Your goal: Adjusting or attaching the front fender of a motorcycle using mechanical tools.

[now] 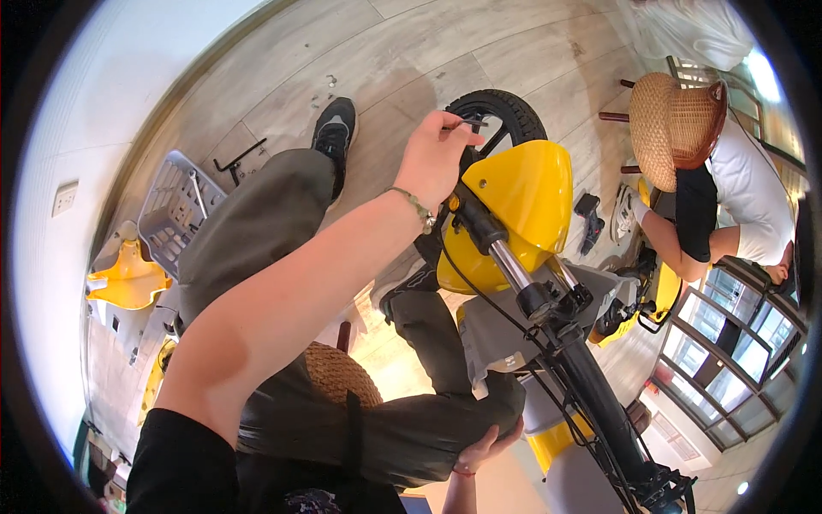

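My left hand (432, 158) is closed on a small thin dark piece, probably a tool, beside the black front wheel (509, 111) of a yellow two-wheeler. Just right of that hand are the yellow front fender (539, 188) and a black-and-silver fork tube (514, 267), with cables running toward the handlebar (651, 480). Low in the view, my right hand (479, 450) rests against my dark trouser leg near the knee, its fingers apart and partly hidden.
At left are a grey plastic basket (163, 206), yellow body panels (128, 283) and a black tool (235, 158) on the floor. At right a person (749, 188) in white sits on a wicker seat (651, 128) near another yellow vehicle (664, 291). A dark object (589, 218) lies nearby.
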`<state>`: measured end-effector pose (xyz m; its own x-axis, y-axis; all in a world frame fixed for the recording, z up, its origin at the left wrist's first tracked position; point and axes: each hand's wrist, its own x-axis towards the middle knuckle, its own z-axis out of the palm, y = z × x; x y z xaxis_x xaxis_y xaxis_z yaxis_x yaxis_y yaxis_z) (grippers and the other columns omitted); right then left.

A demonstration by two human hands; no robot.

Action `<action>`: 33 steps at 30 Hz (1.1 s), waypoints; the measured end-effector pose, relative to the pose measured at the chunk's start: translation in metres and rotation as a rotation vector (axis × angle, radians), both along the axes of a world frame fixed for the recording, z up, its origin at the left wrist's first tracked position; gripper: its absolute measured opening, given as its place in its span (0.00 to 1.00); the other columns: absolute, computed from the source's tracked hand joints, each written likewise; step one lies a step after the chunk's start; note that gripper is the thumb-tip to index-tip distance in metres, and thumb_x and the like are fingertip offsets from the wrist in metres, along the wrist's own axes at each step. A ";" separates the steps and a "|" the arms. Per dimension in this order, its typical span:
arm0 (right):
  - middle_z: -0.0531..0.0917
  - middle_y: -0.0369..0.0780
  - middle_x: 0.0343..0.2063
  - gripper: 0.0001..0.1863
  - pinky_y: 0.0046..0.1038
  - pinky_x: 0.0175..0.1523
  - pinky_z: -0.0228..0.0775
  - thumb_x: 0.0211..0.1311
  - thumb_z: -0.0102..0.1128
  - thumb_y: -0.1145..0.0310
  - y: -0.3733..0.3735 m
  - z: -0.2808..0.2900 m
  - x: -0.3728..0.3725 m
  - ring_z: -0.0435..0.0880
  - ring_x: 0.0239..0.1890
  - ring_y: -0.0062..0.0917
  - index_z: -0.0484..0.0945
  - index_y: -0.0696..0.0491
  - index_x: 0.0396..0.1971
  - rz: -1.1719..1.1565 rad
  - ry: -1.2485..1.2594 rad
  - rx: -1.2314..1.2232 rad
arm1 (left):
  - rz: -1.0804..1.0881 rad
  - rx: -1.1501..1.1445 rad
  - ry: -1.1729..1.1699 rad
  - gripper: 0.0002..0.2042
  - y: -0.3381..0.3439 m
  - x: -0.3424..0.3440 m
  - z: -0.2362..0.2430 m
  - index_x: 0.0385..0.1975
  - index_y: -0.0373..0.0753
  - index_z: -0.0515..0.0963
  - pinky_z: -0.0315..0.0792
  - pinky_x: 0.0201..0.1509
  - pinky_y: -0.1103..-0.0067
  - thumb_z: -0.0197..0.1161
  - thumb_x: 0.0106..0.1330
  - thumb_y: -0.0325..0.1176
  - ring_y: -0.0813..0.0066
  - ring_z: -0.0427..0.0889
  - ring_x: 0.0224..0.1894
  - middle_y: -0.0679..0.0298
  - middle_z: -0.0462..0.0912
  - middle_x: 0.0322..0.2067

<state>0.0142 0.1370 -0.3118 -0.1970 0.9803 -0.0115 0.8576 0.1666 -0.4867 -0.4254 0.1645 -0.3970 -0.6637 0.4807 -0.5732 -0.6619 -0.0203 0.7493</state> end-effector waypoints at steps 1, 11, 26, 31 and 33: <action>0.66 0.54 0.54 0.37 0.40 0.61 0.57 0.58 0.49 0.50 0.000 -0.001 0.002 0.66 0.56 0.43 0.58 0.64 0.58 0.014 -0.019 0.026 | 0.034 0.007 -0.014 0.13 -0.001 -0.001 -0.002 0.47 0.37 0.67 0.62 0.53 0.79 0.51 0.67 0.36 0.76 0.70 0.42 0.65 0.80 0.40; 0.64 0.50 0.56 0.35 0.38 0.63 0.54 0.59 0.49 0.51 -0.003 -0.001 -0.006 0.64 0.58 0.40 0.58 0.61 0.59 -0.055 0.061 -0.035 | 0.134 0.079 -0.242 0.06 -0.016 0.006 -0.019 0.40 0.35 0.66 0.73 0.51 0.76 0.47 0.66 0.26 0.71 0.76 0.43 0.55 0.76 0.41; 0.66 0.54 0.54 0.37 0.39 0.60 0.59 0.57 0.49 0.51 -0.001 -0.004 -0.004 0.67 0.55 0.41 0.57 0.65 0.58 -0.033 0.000 0.020 | 0.200 0.037 -0.233 0.04 -0.013 0.012 -0.032 0.38 0.34 0.67 0.74 0.51 0.78 0.46 0.67 0.25 0.70 0.76 0.43 0.55 0.76 0.40; 0.65 0.51 0.55 0.35 0.38 0.60 0.57 0.57 0.49 0.52 0.001 -0.006 0.003 0.65 0.57 0.40 0.58 0.61 0.58 -0.009 0.030 0.007 | 0.235 0.042 -0.265 0.05 -0.010 0.015 -0.033 0.39 0.34 0.67 0.74 0.51 0.78 0.45 0.67 0.25 0.70 0.76 0.43 0.55 0.75 0.40; 0.65 0.51 0.55 0.35 0.38 0.60 0.57 0.57 0.49 0.51 0.000 -0.005 0.001 0.65 0.57 0.40 0.58 0.61 0.58 -0.025 0.065 -0.016 | 0.247 0.037 -0.276 0.05 -0.011 0.016 -0.033 0.39 0.33 0.67 0.74 0.51 0.78 0.45 0.67 0.25 0.70 0.76 0.44 0.55 0.75 0.41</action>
<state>0.0153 0.1370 -0.3167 -0.1733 0.9847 -0.0152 0.8281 0.1374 -0.5435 -0.4094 0.1539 -0.4298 -0.5849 0.3492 -0.7321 -0.8108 -0.2284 0.5389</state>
